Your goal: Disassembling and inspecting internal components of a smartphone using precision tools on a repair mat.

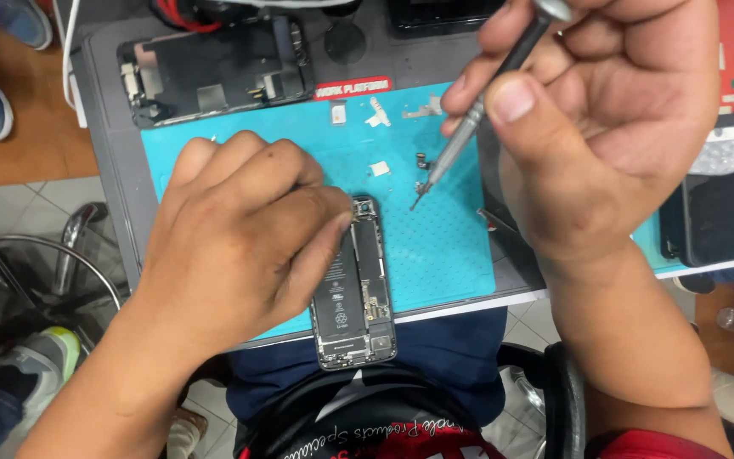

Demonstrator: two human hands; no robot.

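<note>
- Opened phone (355, 293): back shell with battery and circuit boards exposed, lying lengthwise at the 6 o'clock edge of the teal work mat (435, 246), its lower end overhanging the bench edge.
- Left hand (239, 238): at 9 o'clock of the phone, fingers curled, index and thumb pressed on the phone's upper left edge, holding it.
- Right hand (605, 119): at 1 o'clock, fingers pinched narrow around a screwdriver (469, 127).
- Screwdriver: tilted, tip pointing down toward 7 o'clock, near the phone's top right corner, apart from it.
- Small metal brackets (377, 115): scattered on the mat at 12 o'clock.
- Detached phone frame (214, 76): dark, at 11 o'clock, beyond the mat.
</note>
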